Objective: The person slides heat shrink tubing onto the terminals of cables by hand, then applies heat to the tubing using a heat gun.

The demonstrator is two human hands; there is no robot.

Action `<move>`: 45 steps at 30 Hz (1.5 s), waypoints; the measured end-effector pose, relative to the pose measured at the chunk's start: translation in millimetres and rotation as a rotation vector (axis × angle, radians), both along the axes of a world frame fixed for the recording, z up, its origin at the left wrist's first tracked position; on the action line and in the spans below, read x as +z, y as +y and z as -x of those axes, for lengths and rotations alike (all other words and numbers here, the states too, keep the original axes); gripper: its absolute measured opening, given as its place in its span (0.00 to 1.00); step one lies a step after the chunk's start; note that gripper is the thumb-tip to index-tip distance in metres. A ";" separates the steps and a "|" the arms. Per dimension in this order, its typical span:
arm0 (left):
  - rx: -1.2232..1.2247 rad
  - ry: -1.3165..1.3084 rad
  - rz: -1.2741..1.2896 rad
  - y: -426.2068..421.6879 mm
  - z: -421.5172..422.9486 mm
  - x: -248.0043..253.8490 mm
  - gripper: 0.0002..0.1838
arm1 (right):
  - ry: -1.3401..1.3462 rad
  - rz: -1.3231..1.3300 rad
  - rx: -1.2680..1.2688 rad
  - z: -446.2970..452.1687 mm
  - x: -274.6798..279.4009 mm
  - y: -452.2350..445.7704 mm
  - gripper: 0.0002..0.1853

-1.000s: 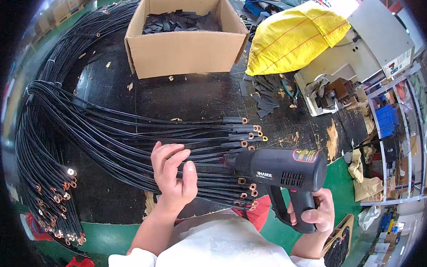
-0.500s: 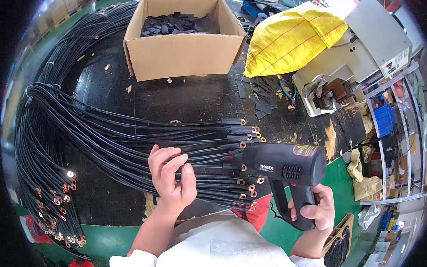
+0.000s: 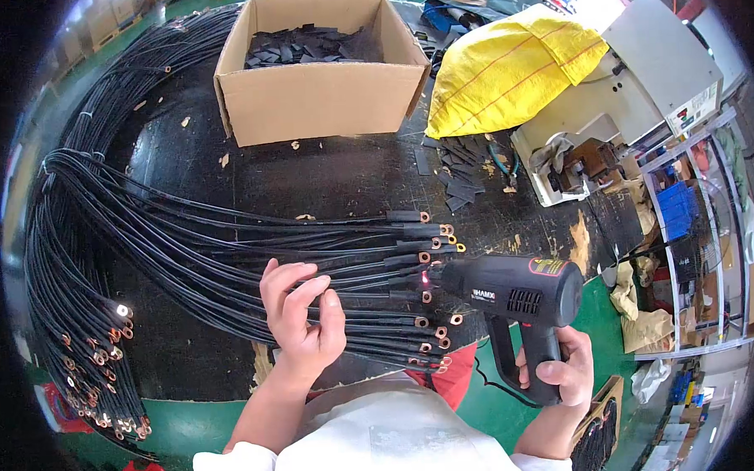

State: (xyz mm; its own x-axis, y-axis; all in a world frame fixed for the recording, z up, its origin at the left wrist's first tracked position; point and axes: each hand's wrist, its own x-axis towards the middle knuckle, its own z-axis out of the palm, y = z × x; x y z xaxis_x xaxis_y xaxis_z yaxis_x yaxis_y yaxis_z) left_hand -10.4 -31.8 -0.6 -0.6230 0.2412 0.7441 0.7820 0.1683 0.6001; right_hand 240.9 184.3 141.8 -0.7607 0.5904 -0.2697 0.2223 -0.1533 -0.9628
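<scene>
My right hand (image 3: 568, 368) is wrapped round the grip of a black heat gun (image 3: 520, 293). Its nozzle points left at the ends of the black cables (image 3: 229, 265), and a pink-red glow shows just at its tip. Each cable end carries a copper ring terminal (image 3: 424, 218), several with a black sleeve (image 3: 404, 216) behind it. Over the middle of the cable bundle, my left hand (image 3: 301, 313) is raised with its fingers loosely bent and apart. It holds nothing that I can see.
A cardboard box (image 3: 322, 100) of black sleeve pieces stands at the back. Right of it lie a yellow woven sack (image 3: 512, 69), loose sleeves (image 3: 460, 170), pliers (image 3: 503, 165) and a grey machine (image 3: 638, 93). More terminal ends (image 3: 107, 353) hang at the left table edge.
The heat gun has shifted slightly right, uncovering the cable ends before its nozzle, where a pink-red glow now shows. My left hand stays almost still.
</scene>
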 end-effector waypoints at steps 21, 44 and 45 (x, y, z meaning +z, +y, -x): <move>0.015 -0.004 0.024 3.2 -0.3 -0.7 0.13 | 0.016 0.160 0.119 0.8 5.2 -10.2 0.29; -0.001 0.014 0.028 6.2 -0.6 -2.7 0.13 | 0.015 0.049 0.020 -28.3 -1.4 5.2 0.32; -0.001 0.014 0.028 6.2 -0.7 -3.0 0.13 | 0.011 0.049 0.018 -28.5 -1.7 5.4 0.32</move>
